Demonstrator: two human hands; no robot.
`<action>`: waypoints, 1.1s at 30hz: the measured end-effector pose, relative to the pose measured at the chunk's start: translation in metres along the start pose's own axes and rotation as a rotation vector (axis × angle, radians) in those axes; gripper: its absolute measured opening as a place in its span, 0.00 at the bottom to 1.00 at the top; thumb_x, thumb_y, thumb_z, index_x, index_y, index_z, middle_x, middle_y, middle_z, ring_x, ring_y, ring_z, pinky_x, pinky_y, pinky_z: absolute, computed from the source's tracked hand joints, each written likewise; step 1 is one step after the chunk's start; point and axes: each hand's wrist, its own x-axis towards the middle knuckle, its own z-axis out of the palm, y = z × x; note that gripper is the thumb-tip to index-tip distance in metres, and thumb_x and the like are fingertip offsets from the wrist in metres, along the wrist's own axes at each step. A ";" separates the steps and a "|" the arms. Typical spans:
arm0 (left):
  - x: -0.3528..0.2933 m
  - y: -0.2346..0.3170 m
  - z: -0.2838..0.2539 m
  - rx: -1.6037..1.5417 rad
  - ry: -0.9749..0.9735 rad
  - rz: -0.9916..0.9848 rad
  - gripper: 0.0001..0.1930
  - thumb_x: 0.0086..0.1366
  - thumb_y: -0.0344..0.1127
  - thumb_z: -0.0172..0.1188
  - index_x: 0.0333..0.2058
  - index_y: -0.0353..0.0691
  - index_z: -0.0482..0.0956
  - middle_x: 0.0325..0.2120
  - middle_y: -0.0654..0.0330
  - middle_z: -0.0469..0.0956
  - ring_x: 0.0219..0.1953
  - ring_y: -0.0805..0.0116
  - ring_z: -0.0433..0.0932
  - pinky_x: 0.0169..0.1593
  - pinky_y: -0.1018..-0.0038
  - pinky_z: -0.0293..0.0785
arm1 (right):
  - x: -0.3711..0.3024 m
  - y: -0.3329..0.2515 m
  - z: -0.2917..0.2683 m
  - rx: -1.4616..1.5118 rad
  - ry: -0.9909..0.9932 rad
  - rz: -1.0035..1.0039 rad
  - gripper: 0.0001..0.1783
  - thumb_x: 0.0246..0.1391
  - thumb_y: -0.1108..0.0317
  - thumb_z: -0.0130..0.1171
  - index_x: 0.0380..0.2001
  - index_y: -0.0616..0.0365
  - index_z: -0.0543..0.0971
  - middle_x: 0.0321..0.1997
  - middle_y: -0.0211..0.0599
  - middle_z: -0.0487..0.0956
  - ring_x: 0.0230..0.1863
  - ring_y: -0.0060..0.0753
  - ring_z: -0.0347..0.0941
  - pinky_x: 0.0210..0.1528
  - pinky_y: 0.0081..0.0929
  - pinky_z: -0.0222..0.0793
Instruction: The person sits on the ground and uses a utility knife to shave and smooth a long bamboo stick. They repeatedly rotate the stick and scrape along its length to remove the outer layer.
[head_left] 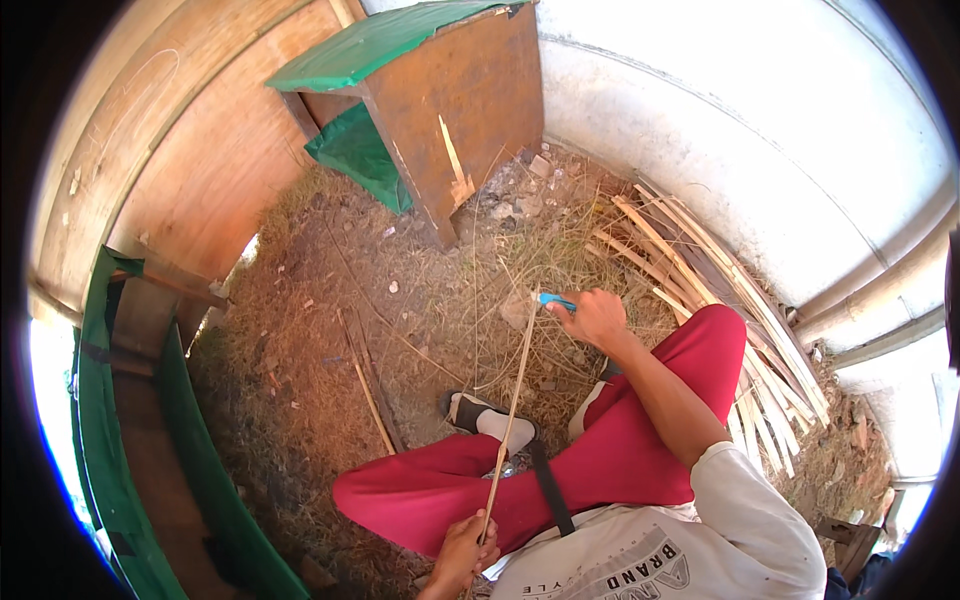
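A long, thin bamboo strip [517, 388] slants up from my lap, over my crossed legs, to the ground in front of me. My left hand [463, 553], low in the view, is closed round the strip's near end. Farther forward and to the right, my right hand [597, 319] grips a blue utility knife [557, 301]. The knife's front end meets the strip's far end; its blade is too small to make out. A dark strap [551, 488] lies across my red trousers, just right of the strip.
Several split bamboo strips [690, 262] are piled at my right, beside a pale wall [740, 110]. A wooden cabinet [470, 110] with a green cover stands ahead. Green-edged wooden shelving [140, 420] is at the left. Dry grass and loose sticks [372, 385] cover the dirt floor.
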 end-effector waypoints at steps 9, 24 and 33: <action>-0.007 0.009 -0.020 0.085 0.252 0.158 0.21 0.79 0.49 0.39 0.31 0.41 0.67 0.11 0.66 0.60 0.08 0.78 0.55 0.12 0.79 0.51 | 0.004 0.006 0.000 -0.072 -0.178 0.131 0.30 0.60 0.41 0.55 0.32 0.62 0.85 0.32 0.53 0.83 0.35 0.55 0.82 0.39 0.51 0.77; 0.050 0.038 0.016 0.339 -0.058 0.414 0.14 0.77 0.42 0.46 0.47 0.36 0.66 0.23 0.59 0.71 0.13 0.73 0.69 0.15 0.77 0.64 | -0.018 0.001 -0.026 0.333 -0.021 0.143 0.25 0.60 0.41 0.57 0.34 0.51 0.86 0.18 0.46 0.77 0.25 0.53 0.78 0.32 0.46 0.73; 0.087 0.066 0.013 0.375 -0.007 0.435 0.20 0.79 0.48 0.42 0.51 0.36 0.69 0.24 0.64 0.70 0.14 0.82 0.61 0.16 0.82 0.58 | -0.024 -0.015 -0.030 0.465 -0.030 0.079 0.23 0.60 0.44 0.58 0.34 0.53 0.86 0.18 0.49 0.76 0.24 0.54 0.77 0.31 0.45 0.72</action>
